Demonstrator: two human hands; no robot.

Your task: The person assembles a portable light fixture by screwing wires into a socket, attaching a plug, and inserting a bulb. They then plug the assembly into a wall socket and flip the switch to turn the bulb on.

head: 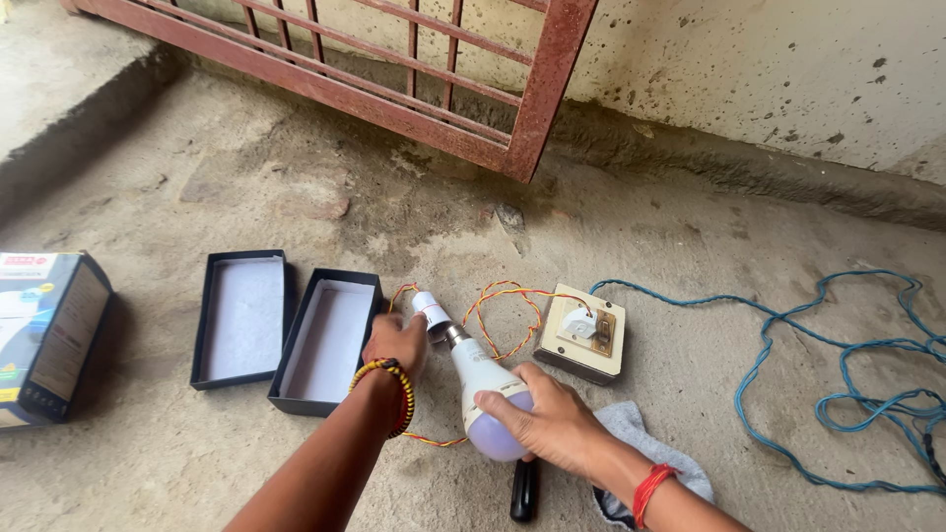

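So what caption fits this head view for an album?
Left hand grips a white holder, right hand a bulb, beside a switch board.

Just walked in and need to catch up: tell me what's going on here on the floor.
A person works over a concrete floor. The right hand grips a white light bulb by its globe, while the left hand holds the white lamp holder at the bulb's base. Red-and-yellow twisted wire runs to a switch board. Two open black box halves lie to the left.

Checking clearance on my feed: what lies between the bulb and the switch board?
In the head view, loops of red-yellow twisted wire lie on the concrete between the bulb and the switch board; nothing else.
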